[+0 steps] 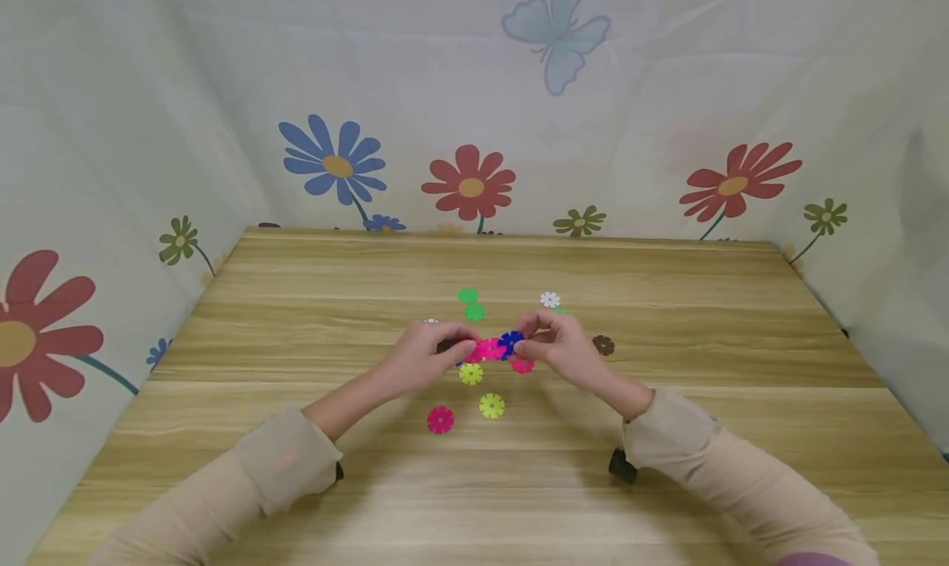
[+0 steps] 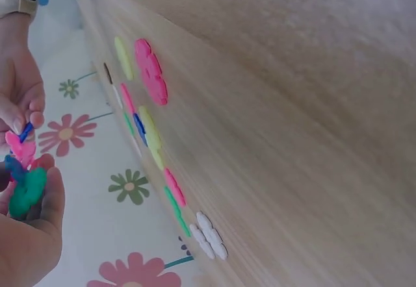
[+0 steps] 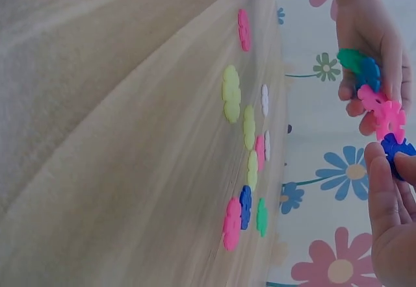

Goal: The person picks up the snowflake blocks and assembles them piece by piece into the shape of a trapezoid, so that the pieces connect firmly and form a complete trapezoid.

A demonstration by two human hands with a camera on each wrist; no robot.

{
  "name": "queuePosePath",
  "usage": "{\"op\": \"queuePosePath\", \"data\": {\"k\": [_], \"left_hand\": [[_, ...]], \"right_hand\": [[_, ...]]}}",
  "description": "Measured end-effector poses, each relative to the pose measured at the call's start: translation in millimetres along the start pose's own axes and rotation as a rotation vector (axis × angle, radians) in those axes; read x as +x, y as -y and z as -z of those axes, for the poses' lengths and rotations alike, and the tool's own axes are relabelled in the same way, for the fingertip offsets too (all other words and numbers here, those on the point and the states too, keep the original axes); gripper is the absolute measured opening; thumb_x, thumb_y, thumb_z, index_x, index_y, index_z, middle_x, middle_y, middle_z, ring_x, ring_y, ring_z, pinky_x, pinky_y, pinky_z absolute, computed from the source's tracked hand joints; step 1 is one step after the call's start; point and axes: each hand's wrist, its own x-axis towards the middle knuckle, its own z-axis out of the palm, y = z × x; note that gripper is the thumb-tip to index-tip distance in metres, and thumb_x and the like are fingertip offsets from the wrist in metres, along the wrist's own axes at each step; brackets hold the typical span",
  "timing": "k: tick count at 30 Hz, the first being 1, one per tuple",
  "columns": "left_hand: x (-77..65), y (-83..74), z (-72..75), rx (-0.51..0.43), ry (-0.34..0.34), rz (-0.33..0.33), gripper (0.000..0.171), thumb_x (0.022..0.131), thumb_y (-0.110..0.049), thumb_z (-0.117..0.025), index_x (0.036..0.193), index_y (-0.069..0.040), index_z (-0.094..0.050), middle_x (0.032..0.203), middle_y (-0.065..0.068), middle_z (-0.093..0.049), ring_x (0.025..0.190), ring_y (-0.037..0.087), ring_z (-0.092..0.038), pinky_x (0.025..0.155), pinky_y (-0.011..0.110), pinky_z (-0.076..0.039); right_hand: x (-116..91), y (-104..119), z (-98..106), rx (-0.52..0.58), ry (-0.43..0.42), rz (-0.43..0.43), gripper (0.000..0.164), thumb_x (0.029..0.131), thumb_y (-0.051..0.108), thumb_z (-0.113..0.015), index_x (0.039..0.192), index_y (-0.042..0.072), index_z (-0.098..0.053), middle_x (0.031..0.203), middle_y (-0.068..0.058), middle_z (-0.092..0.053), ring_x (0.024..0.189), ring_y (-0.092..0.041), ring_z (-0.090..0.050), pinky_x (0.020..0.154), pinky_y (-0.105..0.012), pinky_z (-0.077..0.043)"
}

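My left hand (image 1: 418, 358) grips a small chain of slotted flower-shaped plastic discs above the table. A green disc (image 3: 349, 58) and a blue disc lie by its fingers, followed by pink discs (image 3: 390, 119) pointing toward the other hand. Between thumb and fingers, my right hand (image 1: 569, 350) pinches a dark blue disc (image 1: 510, 345). Its edge meets the end of the pink ones; how far the slots are engaged cannot be told. The left wrist view shows the green disc (image 2: 27, 193) flat against the left fingers.
Loose discs lie on the wooden table (image 1: 334, 500): yellow (image 1: 492, 406), magenta (image 1: 441, 420), green (image 1: 468, 296), white (image 1: 549, 300) and brown (image 1: 604, 345), several under or around the hands. A flower-printed cloth (image 1: 415, 72) hangs behind and at both sides.
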Motion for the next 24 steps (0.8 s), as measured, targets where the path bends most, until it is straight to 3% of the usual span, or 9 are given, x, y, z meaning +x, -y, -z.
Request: {"op": "queuePosePath", "data": {"k": [6, 10, 15, 19, 24], "left_hand": [[2.4, 2.1, -1.3, -0.052, 0.068, 0.033, 0.020, 0.090, -0.018, -0.050, 0.106, -0.012, -0.061, 0.086, -0.002, -0.064, 0.069, 0.009, -0.052, 0.061, 0.021, -0.047], [2.6, 2.9, -1.7, -0.068, 0.080, 0.030, 0.021, 0.090, -0.017, -0.050, 0.108, -0.010, -0.060, 0.090, 0.001, -0.066, 0.075, 0.009, -0.057, 0.068, 0.020, -0.049], [1.9, 1.7, -0.6, -0.104, 0.098, 0.020, 0.024, 0.090, -0.018, -0.051, 0.111, -0.009, -0.058, 0.094, 0.005, -0.066, 0.081, 0.013, -0.060, 0.072, 0.020, -0.049], [1.8, 2.0, -0.5, -0.104, 0.110, 0.041, 0.026, 0.090, -0.019, -0.050, 0.113, -0.011, -0.057, 0.094, 0.003, -0.065, 0.075, 0.011, -0.057, 0.065, 0.019, -0.048], [2.2, 1.7, 0.0, -0.099, 0.135, 0.096, 0.029, 0.091, -0.016, -0.044, 0.117, -0.013, -0.055, 0.084, 0.003, -0.061, 0.054, 0.009, -0.042, 0.048, 0.021, -0.039]], "right_hand": [[4.8, 2.5, 5.2, 0.024, 0.024, -0.031, 0.017, 0.081, -0.005, -0.057, 0.097, -0.008, -0.054, 0.087, -0.015, -0.056, 0.076, -0.019, -0.064, 0.069, -0.036, -0.053], [5.7, 3.4, 6.2, 0.035, 0.034, -0.029, 0.016, 0.080, -0.006, -0.056, 0.096, -0.009, -0.055, 0.085, -0.014, -0.056, 0.077, -0.028, -0.064, 0.070, -0.041, -0.052], [5.3, 3.1, 6.9, 0.043, 0.033, -0.026, 0.016, 0.080, -0.007, -0.056, 0.096, -0.009, -0.054, 0.085, -0.014, -0.056, 0.080, -0.037, -0.062, 0.068, -0.036, -0.053], [4.4, 4.6, 6.8, 0.049, 0.035, -0.028, 0.016, 0.080, -0.006, -0.056, 0.096, -0.009, -0.054, 0.086, -0.014, -0.056, 0.079, -0.034, -0.063, 0.067, -0.032, -0.053], [4.4, 5.3, 6.1, 0.061, 0.048, -0.018, 0.017, 0.080, -0.006, -0.057, 0.096, -0.009, -0.055, 0.087, -0.016, -0.057, 0.079, -0.033, -0.063, 0.066, -0.031, -0.053]]}}
